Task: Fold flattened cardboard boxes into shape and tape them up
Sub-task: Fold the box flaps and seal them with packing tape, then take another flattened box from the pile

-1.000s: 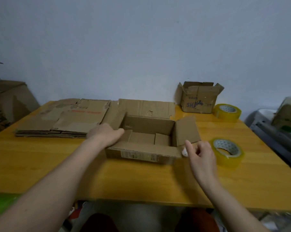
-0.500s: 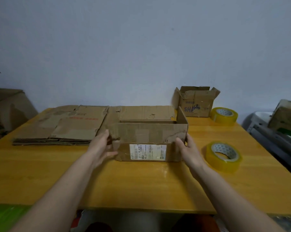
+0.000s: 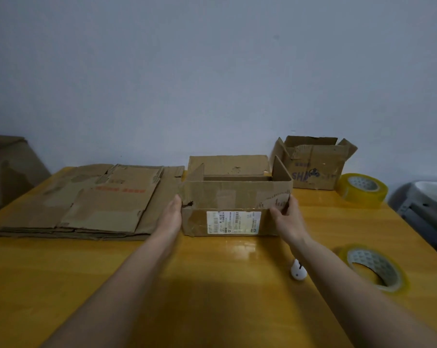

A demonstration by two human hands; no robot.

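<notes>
Cardboard box (image 3: 235,197), glossy wooden table (image 3: 212,285), blue-grey wall (image 3: 212,71)

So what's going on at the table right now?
A person is shaping a cardboard box in the middle of the wooden table. The left hand presses flat against its left side, and the right hand grips its right front corner. The top flaps stand open and no tape is on them yet. A stack of flattened boxes lies to the left, and two yellow tape rolls wait on the right.
</notes>
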